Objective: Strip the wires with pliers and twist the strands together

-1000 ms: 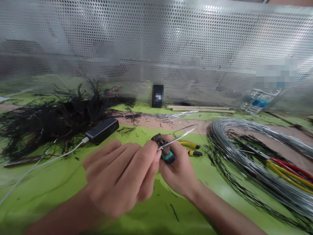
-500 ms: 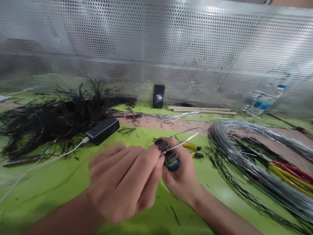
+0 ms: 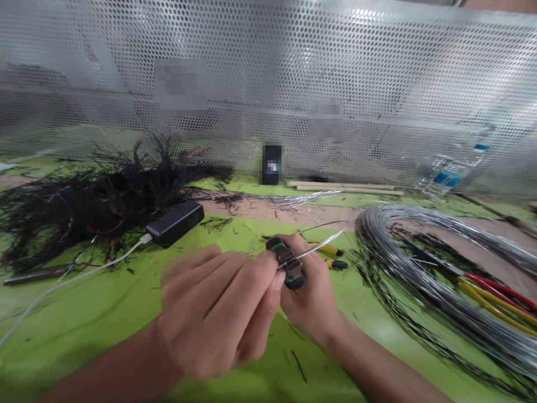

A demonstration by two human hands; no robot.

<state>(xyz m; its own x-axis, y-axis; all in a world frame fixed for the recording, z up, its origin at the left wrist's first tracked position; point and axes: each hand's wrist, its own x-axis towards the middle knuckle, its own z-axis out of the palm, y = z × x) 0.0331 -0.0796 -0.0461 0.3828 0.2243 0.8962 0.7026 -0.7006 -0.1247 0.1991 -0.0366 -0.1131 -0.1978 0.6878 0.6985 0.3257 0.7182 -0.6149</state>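
Observation:
My left hand (image 3: 222,308) is closed, thumb and fingertips pinching the near end of a silvery wire (image 3: 323,242). Seen nearly end-on, a pair of pliers (image 3: 294,268) with dark green-edged handles sits in my right hand (image 3: 314,288), whose fingers wrap round it. The wire lies between the plier jaws, and its bright length sticks out beyond them to the upper right. Both hands meet above the green table, left fingertips right at the jaws. My palms and the wire's pinched end are hidden.
At right lies a big coil of wire (image 3: 377,235) with red-and-yellow-handled pliers (image 3: 495,291). Yellow-and-black tool handles (image 3: 329,249) rest behind my right hand. At left are a dark fibrous heap (image 3: 75,196) and a black power bank (image 3: 176,223). A perforated metal screen (image 3: 251,73) stands behind.
The plier jaws have drawn closer together on the wire and turned slightly. My left hand has shifted a little to the right.

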